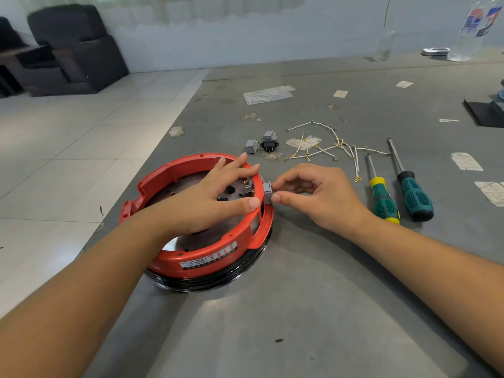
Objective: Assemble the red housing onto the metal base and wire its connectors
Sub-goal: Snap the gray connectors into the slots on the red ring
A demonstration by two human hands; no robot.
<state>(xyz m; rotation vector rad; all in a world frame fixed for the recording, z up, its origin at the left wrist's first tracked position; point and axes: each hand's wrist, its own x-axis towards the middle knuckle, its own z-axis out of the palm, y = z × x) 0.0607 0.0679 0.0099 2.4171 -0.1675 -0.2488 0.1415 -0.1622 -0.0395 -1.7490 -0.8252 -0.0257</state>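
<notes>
The round red housing [199, 257] sits over the metal base [177, 190], with a black rim showing underneath. My left hand [218, 197] lies across the housing's right side, fingers curled over its rim, holding it down. My right hand [313, 195] pinches a grey switch connector [267, 192] between thumb and forefinger, pressed against an opening in the housing's right wall. Brass terminals show just inside that wall. Two more grey connectors [252, 146] and a black socket [269, 145] lie on the table behind the housing.
White wires with brass lugs [327, 148] are scattered right of the spare connectors. Two green-handled screwdrivers [384, 200] lie to the right. The grey table [300, 309] edge runs diagonally on the left. A plastic bag, paper scraps and bottles lie farther back.
</notes>
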